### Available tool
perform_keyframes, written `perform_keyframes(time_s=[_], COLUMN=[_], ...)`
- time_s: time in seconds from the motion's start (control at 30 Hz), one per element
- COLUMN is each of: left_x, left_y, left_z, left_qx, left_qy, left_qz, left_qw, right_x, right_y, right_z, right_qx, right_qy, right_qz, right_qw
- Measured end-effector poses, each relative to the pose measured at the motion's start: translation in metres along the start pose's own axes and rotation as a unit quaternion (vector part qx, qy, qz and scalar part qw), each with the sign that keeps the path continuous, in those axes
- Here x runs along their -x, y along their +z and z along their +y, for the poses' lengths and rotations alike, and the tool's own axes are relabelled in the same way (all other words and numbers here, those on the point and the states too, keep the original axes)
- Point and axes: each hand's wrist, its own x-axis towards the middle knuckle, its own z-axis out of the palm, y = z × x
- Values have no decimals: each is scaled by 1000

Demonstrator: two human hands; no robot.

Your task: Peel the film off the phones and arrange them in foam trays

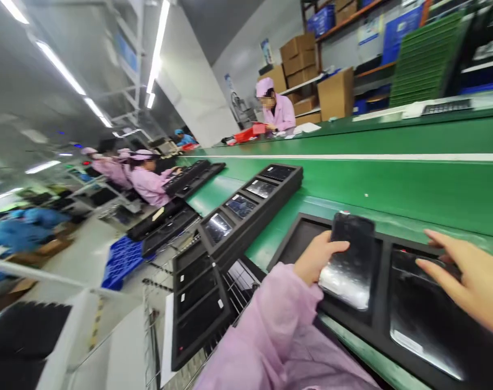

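My left hand (320, 254) grips a glossy black tablet-like device (350, 260) by its left edge, thumb on its face and the other fingers mostly hidden behind. The device is tilted over the left compartment of a black foam tray (387, 271). In the compartment to the right lies another shiny dark device (423, 319) with a white label strip near its lower edge. My right hand (466, 271) is above that device, thumb and forefinger apart and nothing visible between them. Whether its fingertips touch the device I cannot tell.
Left of my tray, a long foam tray (250, 233) with several devices rests on the green bench (393, 184). Another tray (200, 303) lies on a wire rack beside me. A blue crate (122, 260) stands farther left. A person in pink (279, 111) works across the bench.
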Motion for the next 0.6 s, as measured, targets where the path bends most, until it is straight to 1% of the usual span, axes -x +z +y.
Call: perform_keyframes(time_s=[0.07, 0.13, 0.23, 0.3, 0.4, 0.5, 0.6], left_x=[1, -1, -7, -10, -9, -4, -3], left_y=[-14, -19, -14, -7, 1, 5, 10], left_z=[-6, -14, -21, -22, -23, -26, -29], left_qx=[-62, -124, -218, -286, -392, -493, -573], left_qy=[-8, -5, 24, 53, 97, 135, 151], left_qz=[-5, -3, 8, 18, 23, 21, 12], left_qw=[998, 992, 976, 956, 914, 859, 805], right_x=[13, 20, 24, 24, 25, 28, 29], right_y=[-3, 0, 7, 9, 7, 7, 8], right_z=[-7, -10, -6, -2, 4, 7, 9], right_qx=[15, -12, -58, -65, -60, -61, -67], right_qy=[29, 72, 114, 129, 146, 160, 166], right_qz=[-20, -36, -38, -36, -32, -30, -32], right_qw=[999, 997, 991, 989, 987, 985, 983])
